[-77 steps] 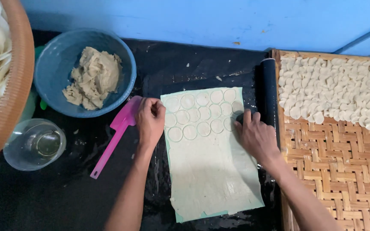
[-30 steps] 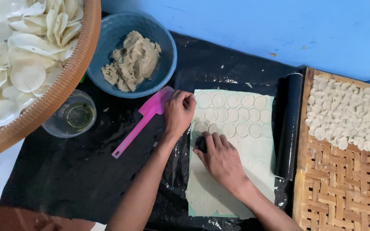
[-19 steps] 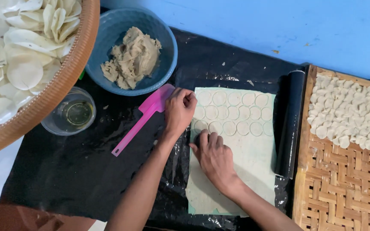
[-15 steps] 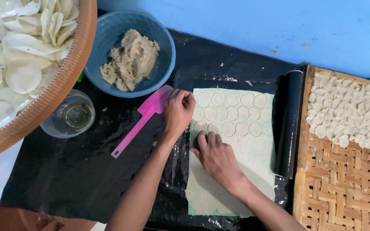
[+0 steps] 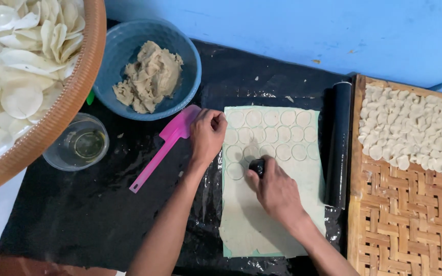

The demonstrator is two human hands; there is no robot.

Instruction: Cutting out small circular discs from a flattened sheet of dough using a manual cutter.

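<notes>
On black plastic sheet (image 5: 78,225), right hand (image 5: 277,191) clamped on cutter (image 5: 257,166), left hand (image 5: 208,135) flat on dough (image 5: 262,225).

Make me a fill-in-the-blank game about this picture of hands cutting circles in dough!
1. The right hand presses a small black cutter into the flat ____ sheet.
2. The left hand rests next to a ____ spatula.
3. The lumpy dough sits in a ____ bowl.
4. The cut rounds lie on a woven ____.

Missing words: dough; pink; blue; tray

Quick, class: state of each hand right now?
Left hand: fingers curled, pressing flat pale dough sheet.
Right hand: closed on small dark round cutter.
</notes>
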